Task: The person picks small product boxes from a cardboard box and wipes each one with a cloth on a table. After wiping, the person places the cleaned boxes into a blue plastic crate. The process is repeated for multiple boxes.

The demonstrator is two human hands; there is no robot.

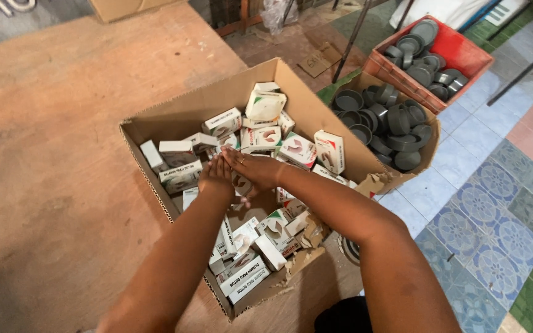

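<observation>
Both hands are mid-frame over the open brown cardboard carton [174, 120] that sits on the bare plywood tabletop [50, 185]. The left hand [217, 176] and right hand [255, 168] meet just above the carton's centre, fingers straight and held flat side by side, the right laid across the left; they appear to press a small white printed box [240, 184] between them, though whether anything is truly clamped cannot be told, since the palms hide it. The carton is loosely filled with small white cardboard boxes printed in red and green [297, 149], tumbled at all angles, densest at centre and lower centre of the frame. Its near right wall is torn [306, 243]. Judged step: hands are in the pile, gathering or picking boxes from the middle. A clean pick here needs a firm hold on one box without dragging its neighbours, which lie touching all round. Upper right: a second cardboard carton of dark grey round plastic caps [396, 126], and beyond it a red plastic crate [464, 52] of the same caps, both on the patterned tile floor [495, 209].
</observation>
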